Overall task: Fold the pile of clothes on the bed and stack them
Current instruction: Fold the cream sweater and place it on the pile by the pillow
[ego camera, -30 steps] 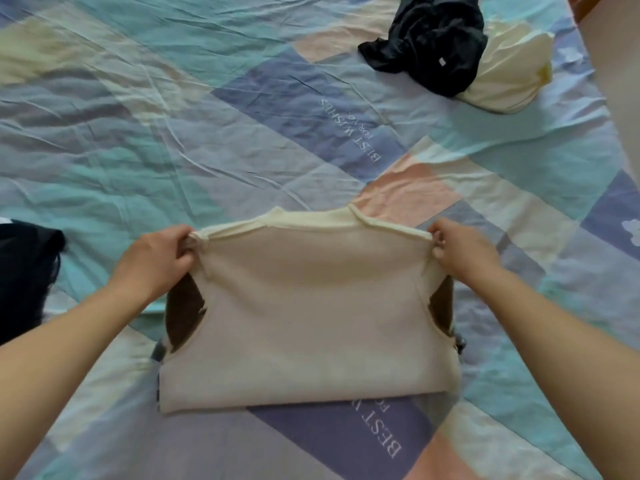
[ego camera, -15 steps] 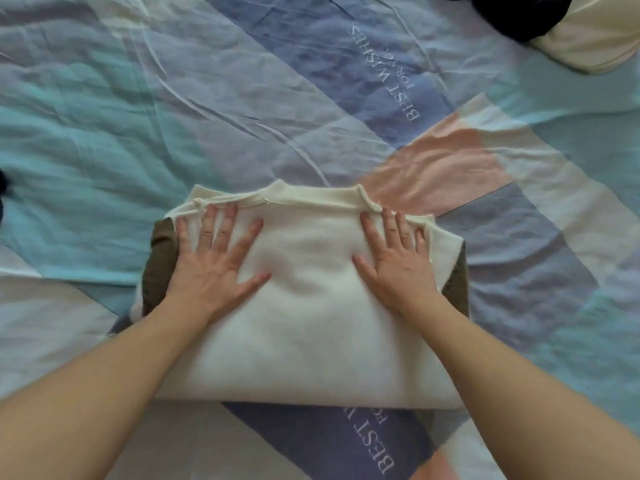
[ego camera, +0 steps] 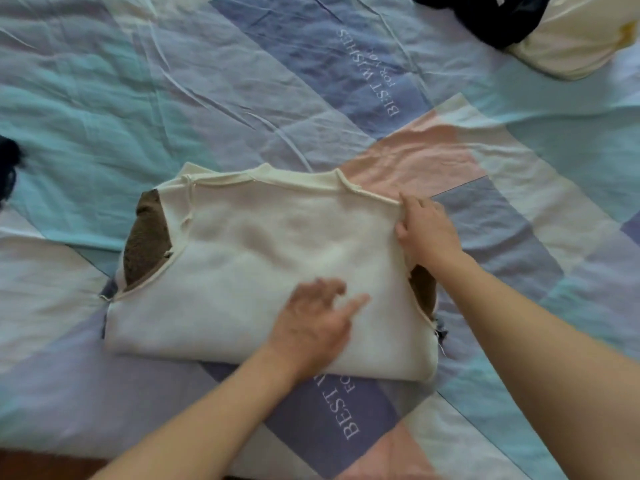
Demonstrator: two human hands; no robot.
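cream garment (ego camera: 263, 258) under hands (left (ego camera: 313, 327) flat)

folded cream garment (ego camera: 263, 251) on the patchwork bedspread (ego camera: 173, 98); left hand (ego camera: 311, 323) flat on its lower middle, blurred; right hand (ego camera: 427, 230) pinching its upper right edge.
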